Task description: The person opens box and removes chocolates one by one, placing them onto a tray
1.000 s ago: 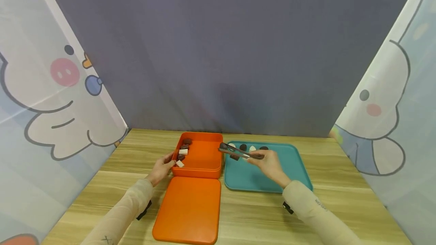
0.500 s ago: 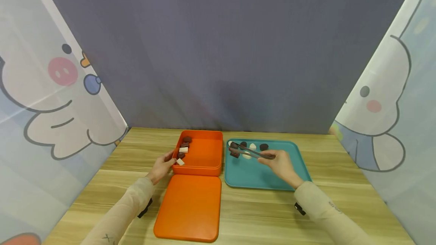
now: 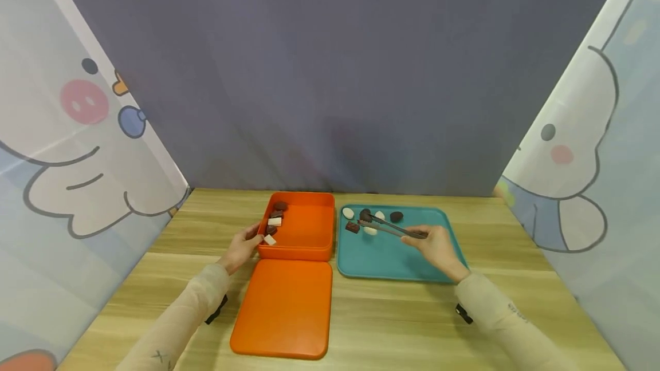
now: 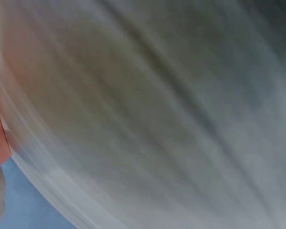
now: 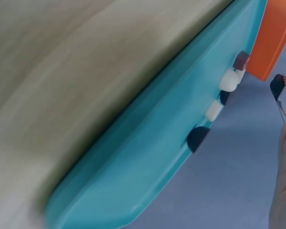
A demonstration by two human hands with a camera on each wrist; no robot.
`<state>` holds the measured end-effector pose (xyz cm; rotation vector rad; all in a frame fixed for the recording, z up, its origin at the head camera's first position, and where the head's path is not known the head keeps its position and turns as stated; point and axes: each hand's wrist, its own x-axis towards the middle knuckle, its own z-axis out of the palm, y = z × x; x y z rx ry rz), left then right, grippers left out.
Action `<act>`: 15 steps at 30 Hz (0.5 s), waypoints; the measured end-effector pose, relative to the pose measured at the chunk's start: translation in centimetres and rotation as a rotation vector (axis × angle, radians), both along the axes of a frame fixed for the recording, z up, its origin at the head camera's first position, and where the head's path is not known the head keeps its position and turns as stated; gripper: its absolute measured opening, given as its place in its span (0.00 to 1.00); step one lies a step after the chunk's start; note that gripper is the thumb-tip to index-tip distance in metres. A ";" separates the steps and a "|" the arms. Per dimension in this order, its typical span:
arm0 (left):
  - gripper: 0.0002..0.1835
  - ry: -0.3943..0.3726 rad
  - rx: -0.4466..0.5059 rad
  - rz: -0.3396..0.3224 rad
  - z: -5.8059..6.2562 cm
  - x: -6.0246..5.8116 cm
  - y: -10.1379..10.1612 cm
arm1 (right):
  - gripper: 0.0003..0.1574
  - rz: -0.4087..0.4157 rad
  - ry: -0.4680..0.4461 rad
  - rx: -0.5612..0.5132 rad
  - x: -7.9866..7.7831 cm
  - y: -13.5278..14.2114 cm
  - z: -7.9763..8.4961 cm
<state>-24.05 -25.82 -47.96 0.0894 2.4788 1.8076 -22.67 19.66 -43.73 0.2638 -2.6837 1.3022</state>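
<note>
My right hand (image 3: 434,246) holds a pair of dark tongs (image 3: 393,228) over the teal tray (image 3: 397,262). A dark chocolate piece (image 5: 277,87) sits between the tongs' tips in the right wrist view; in the head view it overlaps the pieces behind it. White and dark pieces lie along the tray's far left part, among them a white oval (image 3: 348,213) and a brown block (image 3: 353,227). At the orange box (image 3: 295,253), my left hand (image 3: 241,249) grips the left wall near its front corner. Several dark and white pieces line that box's left side.
An orange lid (image 3: 283,309) lies flat on the wooden table (image 3: 381,319), in front of the box. A grey curtain (image 3: 309,73) stands behind, with cartoon-printed cloths (image 3: 572,130) at both sides. Sleeve fabric fills most of the left wrist view.
The tongs with the dark piece have moved right, from the box's right rim to over the tray. My left hand stays at the box.
</note>
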 end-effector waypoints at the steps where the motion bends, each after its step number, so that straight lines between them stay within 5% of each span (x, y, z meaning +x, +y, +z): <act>1: 0.28 0.003 -0.006 -0.006 0.1 0.0 -0.1 | 0.18 0.003 0.010 0.003 -0.1 0.2 0.0; 15: 0.28 -0.009 -0.010 -0.002 0.4 0.1 -0.1 | 0.22 -0.010 0.032 0.023 -0.4 3.1 -0.1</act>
